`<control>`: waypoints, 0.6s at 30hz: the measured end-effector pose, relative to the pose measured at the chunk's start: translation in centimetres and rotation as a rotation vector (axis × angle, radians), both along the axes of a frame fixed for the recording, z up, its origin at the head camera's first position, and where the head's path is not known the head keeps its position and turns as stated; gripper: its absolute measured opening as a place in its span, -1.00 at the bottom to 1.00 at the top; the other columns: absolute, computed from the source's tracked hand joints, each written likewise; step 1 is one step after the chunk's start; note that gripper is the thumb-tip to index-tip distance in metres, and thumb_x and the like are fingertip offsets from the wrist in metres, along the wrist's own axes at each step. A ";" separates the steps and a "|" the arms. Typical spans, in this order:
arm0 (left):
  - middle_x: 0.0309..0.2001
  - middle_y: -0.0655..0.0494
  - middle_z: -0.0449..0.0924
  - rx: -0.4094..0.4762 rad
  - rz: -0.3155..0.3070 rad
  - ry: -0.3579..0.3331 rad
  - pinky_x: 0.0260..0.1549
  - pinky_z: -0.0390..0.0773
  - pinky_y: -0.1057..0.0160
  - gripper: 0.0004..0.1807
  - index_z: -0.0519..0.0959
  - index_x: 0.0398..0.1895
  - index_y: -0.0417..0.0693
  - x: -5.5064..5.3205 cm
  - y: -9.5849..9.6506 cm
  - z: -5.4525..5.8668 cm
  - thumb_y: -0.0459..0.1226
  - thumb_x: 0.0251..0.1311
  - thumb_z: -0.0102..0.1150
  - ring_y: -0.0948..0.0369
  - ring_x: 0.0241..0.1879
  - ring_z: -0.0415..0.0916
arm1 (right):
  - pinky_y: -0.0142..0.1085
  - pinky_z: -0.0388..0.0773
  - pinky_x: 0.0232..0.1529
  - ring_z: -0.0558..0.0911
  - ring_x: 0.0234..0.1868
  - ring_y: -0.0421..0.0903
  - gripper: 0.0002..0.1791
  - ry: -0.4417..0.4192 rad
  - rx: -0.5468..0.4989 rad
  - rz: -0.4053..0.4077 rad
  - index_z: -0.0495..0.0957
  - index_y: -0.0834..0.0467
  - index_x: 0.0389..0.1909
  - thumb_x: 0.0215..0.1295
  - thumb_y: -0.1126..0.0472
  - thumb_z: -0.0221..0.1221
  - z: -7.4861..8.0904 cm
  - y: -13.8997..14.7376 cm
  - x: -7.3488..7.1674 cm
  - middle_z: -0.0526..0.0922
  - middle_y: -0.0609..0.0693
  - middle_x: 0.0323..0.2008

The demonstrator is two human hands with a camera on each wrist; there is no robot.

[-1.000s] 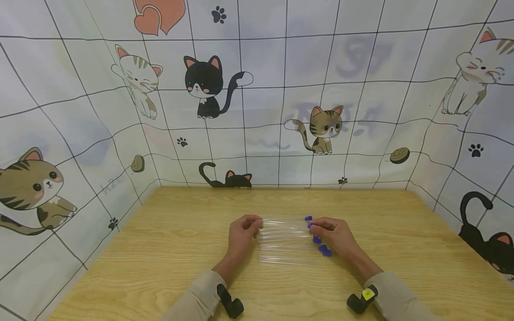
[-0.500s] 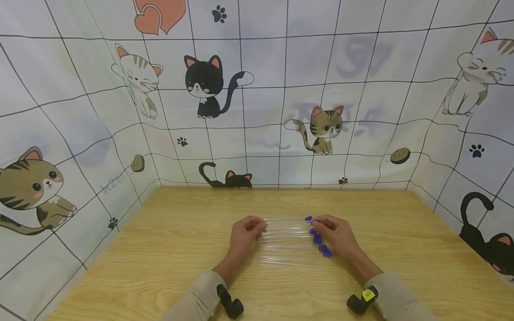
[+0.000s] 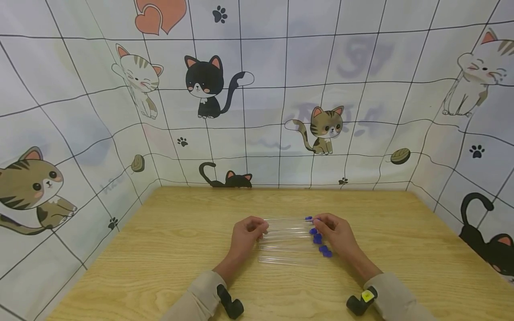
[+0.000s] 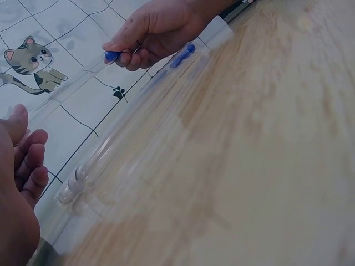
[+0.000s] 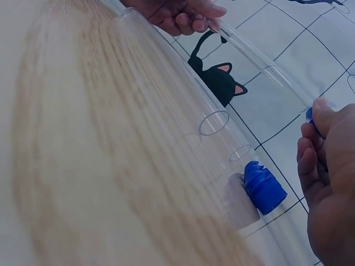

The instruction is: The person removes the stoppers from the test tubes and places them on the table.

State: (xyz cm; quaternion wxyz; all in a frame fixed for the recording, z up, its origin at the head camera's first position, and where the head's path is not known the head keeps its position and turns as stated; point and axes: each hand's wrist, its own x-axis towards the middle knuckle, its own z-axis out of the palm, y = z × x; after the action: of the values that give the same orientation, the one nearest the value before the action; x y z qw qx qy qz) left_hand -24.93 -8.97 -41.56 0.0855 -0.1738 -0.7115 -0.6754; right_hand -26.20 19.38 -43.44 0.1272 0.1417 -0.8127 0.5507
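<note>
My left hand (image 3: 246,235) pinches the rounded end of a clear test tube (image 5: 260,62), which is raised above the table. At its other end my right hand (image 3: 337,232) pinches a blue stopper (image 4: 112,56) between thumb and fingers, right at the tube's mouth. Fingers partly hide that stopper in the right wrist view. Below the hands, several more clear test tubes (image 3: 281,259) lie side by side on the table. Loose blue stoppers (image 3: 325,252) lie by their right ends, and one ribbed blue stopper (image 5: 266,191) shows large in the right wrist view.
The wooden table (image 3: 180,249) runs back to a white cloth wall (image 3: 265,102) printed with cats and grid lines, which also encloses both sides. Black camera mounts (image 3: 230,303) are strapped over the beige sleeves (image 3: 201,294).
Both hands have shifted slightly to the right, carrying the tube and stopper. More of the loose blue stoppers shows beside the right fingers now.
</note>
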 end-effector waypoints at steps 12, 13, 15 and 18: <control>-0.44 -0.23 0.60 -0.007 0.097 0.063 -0.53 0.46 0.36 -0.89 0.59 -0.30 -0.32 0.1 0.1 0.6 -0.39 0.23 0.21 -0.18 -0.48 0.45 | -0.39 0.46 -0.48 0.52 -0.45 -0.09 -0.77 0.135 0.083 -0.026 0.60 0.14 -0.22 0.35 0.04 0.16 0.8 -0.5 -0.5 0.59 0.04 -0.43; -0.44 -0.23 0.60 -0.004 0.103 0.069 -0.53 0.46 0.35 -0.89 0.59 -0.30 -0.33 0.1 0.1 0.7 -0.39 0.23 0.20 -0.18 -0.49 0.45 | -0.40 0.47 -0.47 0.53 -0.45 -0.06 -0.77 0.142 0.086 -0.025 0.60 0.14 -0.22 0.35 0.05 0.16 0.9 -0.5 -0.5 0.60 0.07 -0.42; -0.44 -0.26 0.60 0.010 0.111 0.078 -0.52 0.49 0.32 -0.89 0.58 -0.30 -0.35 0.2 0.1 0.8 -0.41 0.23 0.20 -0.20 -0.49 0.46 | -0.40 0.48 -0.46 0.56 -0.43 0.00 -0.77 0.154 0.086 -0.019 0.60 0.16 -0.22 0.36 0.07 0.16 1.0 -0.5 -0.6 0.62 0.12 -0.41; -0.44 -0.28 0.60 0.018 0.111 0.083 -0.52 0.52 0.29 -0.88 0.57 -0.29 -0.39 0.3 0.1 0.8 -0.43 0.23 0.19 -0.21 -0.48 0.47 | -0.40 0.52 -0.42 0.59 -0.39 0.08 -0.76 0.153 0.091 -0.008 0.60 0.18 -0.20 0.36 0.07 0.16 1.1 -0.6 -0.7 0.63 0.15 -0.40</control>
State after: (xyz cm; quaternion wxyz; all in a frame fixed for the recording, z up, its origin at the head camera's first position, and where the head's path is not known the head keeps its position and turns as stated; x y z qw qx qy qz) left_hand -24.60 -8.88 -40.78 0.1537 -0.1614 -0.7098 -0.6682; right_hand -26.91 18.78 -42.34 0.1844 0.1857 -0.8255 0.5001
